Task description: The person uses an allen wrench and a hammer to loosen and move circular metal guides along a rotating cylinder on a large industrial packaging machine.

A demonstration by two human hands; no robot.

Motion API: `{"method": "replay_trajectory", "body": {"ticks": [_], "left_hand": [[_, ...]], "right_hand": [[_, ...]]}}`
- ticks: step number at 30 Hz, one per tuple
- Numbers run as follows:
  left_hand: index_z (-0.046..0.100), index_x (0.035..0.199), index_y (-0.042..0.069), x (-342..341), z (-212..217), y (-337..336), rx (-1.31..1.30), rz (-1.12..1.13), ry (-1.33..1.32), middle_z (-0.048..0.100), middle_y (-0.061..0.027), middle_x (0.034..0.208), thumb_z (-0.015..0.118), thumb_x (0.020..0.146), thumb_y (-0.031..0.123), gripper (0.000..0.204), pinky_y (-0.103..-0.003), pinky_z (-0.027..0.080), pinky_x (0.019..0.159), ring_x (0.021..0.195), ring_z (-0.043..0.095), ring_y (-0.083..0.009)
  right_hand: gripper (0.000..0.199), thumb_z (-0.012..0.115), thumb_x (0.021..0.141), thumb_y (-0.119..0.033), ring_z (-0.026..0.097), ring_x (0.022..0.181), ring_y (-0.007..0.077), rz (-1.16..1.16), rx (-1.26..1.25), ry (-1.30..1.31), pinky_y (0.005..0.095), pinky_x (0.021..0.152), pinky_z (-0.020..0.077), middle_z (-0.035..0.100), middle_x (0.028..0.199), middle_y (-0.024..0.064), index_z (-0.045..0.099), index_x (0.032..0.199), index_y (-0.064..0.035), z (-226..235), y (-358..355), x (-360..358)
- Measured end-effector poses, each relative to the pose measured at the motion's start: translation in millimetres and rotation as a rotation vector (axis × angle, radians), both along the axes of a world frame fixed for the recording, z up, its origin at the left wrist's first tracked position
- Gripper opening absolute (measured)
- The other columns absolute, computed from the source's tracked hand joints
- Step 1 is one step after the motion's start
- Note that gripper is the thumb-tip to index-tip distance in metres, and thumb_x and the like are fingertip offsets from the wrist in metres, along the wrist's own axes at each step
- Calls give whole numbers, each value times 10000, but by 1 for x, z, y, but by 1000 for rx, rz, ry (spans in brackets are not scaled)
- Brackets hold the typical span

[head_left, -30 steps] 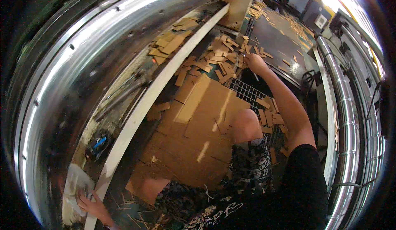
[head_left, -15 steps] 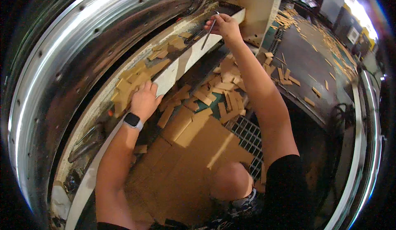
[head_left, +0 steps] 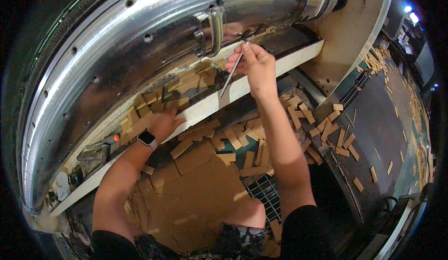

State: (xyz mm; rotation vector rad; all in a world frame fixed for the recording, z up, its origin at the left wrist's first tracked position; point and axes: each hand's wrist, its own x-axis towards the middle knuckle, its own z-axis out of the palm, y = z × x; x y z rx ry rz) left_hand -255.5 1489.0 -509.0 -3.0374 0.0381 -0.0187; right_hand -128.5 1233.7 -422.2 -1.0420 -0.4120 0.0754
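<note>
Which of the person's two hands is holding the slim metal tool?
The right hand holds the metal tool. The left hand, the one with a wristwatch, is instead by the cardboard pieces and white beam.

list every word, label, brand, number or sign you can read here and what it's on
None can be read.
Watch: dark screen, no text visible.
Metal tool in the right hand: too small to tell any marking.
Cylinder: no lettering visible.
Shorts: patterned, too dark and blurred to read.
</note>
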Motion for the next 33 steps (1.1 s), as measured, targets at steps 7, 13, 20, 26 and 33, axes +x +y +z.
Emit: {"method": "replay_trajectory", "body": {"ticks": [7, 13, 20, 26, 33], "left_hand": [[506, 928, 16, 2, -28, 19, -61, -7, -80, 580, -165, 664, 479, 859, 446, 436, -441, 433, 528, 624, 563, -369], [521, 893, 28, -2, -2, -6, -118, 6, -124, 576, -165, 652, 490, 848, 460, 436, -432, 438, 515, 596, 562, -362], [540, 933, 46, -3, 17, -12, 22, 39, -11, 588, -151, 637, 484, 842, 479, 446, -435, 448, 521, 594, 579, -339], [542, 935, 49, -1, -8, 2, -14, 66, -4, 581, -157, 602, 480, 842, 486, 451, -432, 443, 506, 583, 584, -328], [541, 913, 25, -2, -24, 15, 39, -82, -223, 522, -134, 504, 455, 855, 493, 480, -433, 394, 434, 482, 537, -303]], "right_hand": [[279, 377, 943, -277, 638, 649, 279, 133, 575, 286, 357, 588, 557, 588, 729, 156, 451, 859, -22, 11, 29, -11], [336, 428, 919, -341, 597, 539, 216, 143, 378, 241, 354, 539, 544, 556, 631, 91, 492, 802, -32, 7, 27, -5], [300, 432, 928, -308, 362, 376, 95, 193, 287, 220, 231, 346, 289, 418, 503, 11, 471, 761, -62, 3, 6, 0], [296, 460, 916, -324, 281, 401, 59, 304, 151, 292, 212, 375, 214, 342, 524, -41, 477, 749, -80, -15, -20, 6], [337, 459, 923, -281, 368, 521, 58, 36, -603, -474, 230, 473, 322, 391, 542, -24, 467, 683, -45, 9, -68, 39]]}}
